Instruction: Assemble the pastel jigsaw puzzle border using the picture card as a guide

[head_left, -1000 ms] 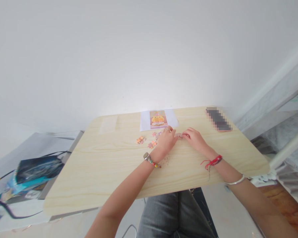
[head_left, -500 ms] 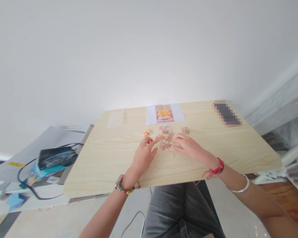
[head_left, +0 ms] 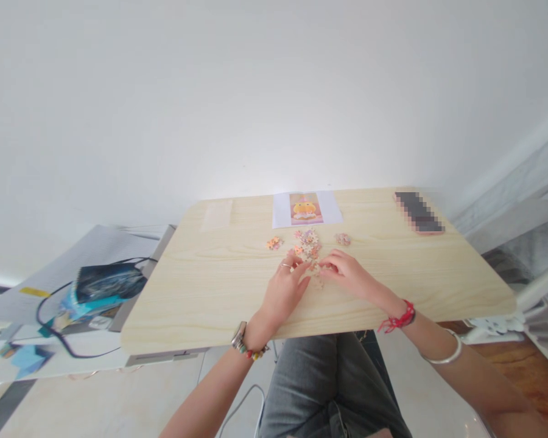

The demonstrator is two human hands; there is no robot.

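Small jigsaw puzzle pieces (head_left: pixel 309 238) in pink, cream and orange lie in a loose heap on the wooden table. My left hand (head_left: pixel 285 291), with a ring on it, reaches to the heap's near left side, thumb and forefinger apart. From the right, my right hand (head_left: pixel 348 274) has its fingertips drawn close together at the near edge of the heap, around what looks like a puzzle piece; the fingers partly hide it. Two smaller clusters sit apart: orange pieces (head_left: pixel 274 243) at the left and pale pink pieces (head_left: pixel 342 239) at the right.
Behind the heap lies a printed sheet (head_left: pixel 305 209) with a picture of a yellow figure. A phone (head_left: pixel 419 213) rests at the table's (head_left: pixel 201 292) far right, a pale translucent rectangle (head_left: pixel 217 216) at its far left. Beyond the left edge is a dark bag (head_left: pixel 109 283).
My left hand has moved right along the heap's near side, closer to my right hand. My right hand's fingertips have come nearer together and slightly toward me.
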